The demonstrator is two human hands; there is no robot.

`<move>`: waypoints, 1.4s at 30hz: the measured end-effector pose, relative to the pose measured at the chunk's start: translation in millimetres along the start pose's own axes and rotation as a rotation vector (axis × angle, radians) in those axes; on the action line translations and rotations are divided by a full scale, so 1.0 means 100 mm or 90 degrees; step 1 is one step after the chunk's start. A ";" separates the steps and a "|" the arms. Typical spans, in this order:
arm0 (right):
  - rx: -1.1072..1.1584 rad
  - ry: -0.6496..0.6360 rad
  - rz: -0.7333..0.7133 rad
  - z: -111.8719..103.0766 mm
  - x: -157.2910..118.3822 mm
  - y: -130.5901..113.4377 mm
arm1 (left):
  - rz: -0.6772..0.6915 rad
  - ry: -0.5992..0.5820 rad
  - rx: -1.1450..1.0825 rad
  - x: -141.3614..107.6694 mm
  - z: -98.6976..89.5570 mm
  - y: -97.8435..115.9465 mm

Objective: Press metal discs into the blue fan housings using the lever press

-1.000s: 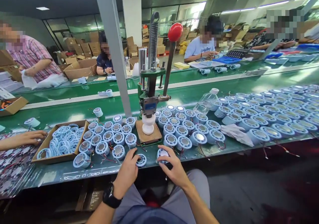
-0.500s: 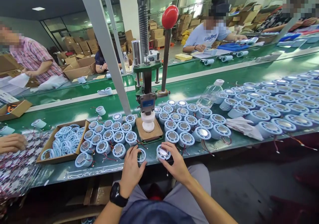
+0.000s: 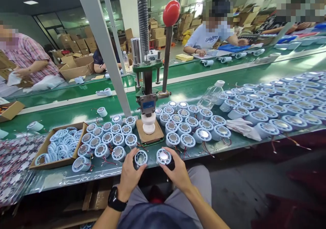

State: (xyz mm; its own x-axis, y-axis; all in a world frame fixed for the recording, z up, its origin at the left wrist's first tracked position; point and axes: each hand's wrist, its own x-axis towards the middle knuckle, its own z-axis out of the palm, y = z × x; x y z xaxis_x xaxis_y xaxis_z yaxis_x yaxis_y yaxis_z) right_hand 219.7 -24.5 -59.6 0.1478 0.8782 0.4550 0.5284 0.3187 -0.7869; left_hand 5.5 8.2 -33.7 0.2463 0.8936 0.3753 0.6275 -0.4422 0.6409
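Note:
My left hand [image 3: 130,170] grips a light-blue round housing [image 3: 141,158] between thumb and fingers; a slotted rim circles its greyish centre. In my right hand [image 3: 178,171] is a second light-blue round housing [image 3: 163,156] with a shiny silver disc in the middle, and a thin wire hangs beneath it. The two pieces are apart, side by side at the bench's front edge. Just beyond them stands a hand press [image 3: 149,105] with a red-knobbed lever [image 3: 166,52]. Its white pusher [image 3: 148,124] is over a brown base pad [image 3: 156,137].
Similar housings with wires stand left of the press [image 3: 107,138] and in rows to its right [image 3: 265,117]. A cardboard box [image 3: 83,128] holds light-blue rings. A clear bottle [image 3: 210,96] and crumpled paper [image 3: 243,128] lie among the housings. A slanted post [image 3: 107,52] rises behind; people work across the line.
The housing in my left hand now shows more of its face, and both pieces sit a little higher against the bench. A co-worker's hand at far left has left view. The camera has shifted slightly.

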 end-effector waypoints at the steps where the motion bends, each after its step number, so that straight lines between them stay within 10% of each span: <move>1: 0.004 -0.001 0.011 0.07 -0.01 -0.03 | -0.017 0.028 -0.032 0.01 -0.01 0.05; 9: 0.090 0.005 -0.040 0.67 0.00 -0.25 | -0.094 0.047 0.002 0.13 0.04 0.38; 13: 0.111 -0.024 -0.073 0.65 0.04 -0.27 | -0.128 0.047 0.021 0.14 0.03 0.36; 20: 0.113 -0.093 -0.066 0.53 0.10 -0.26 | -0.081 -0.200 -0.140 0.18 -0.16 0.24; 33: 0.115 -0.042 -0.020 0.63 0.02 -0.19 | -0.264 -0.054 -0.220 0.08 0.08 0.35; 42: 0.071 -0.055 -0.024 0.61 0.01 -0.23 | -0.147 -0.123 -0.238 0.05 0.05 0.21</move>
State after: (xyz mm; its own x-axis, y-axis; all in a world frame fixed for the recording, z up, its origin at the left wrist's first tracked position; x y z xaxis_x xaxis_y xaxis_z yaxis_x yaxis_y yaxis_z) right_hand 156.5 -9.0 -66.6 0.0553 0.8908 0.4509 0.4355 0.3849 -0.8138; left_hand 24.0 3.9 -21.3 0.2859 0.9544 0.0860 0.3826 -0.1960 0.9029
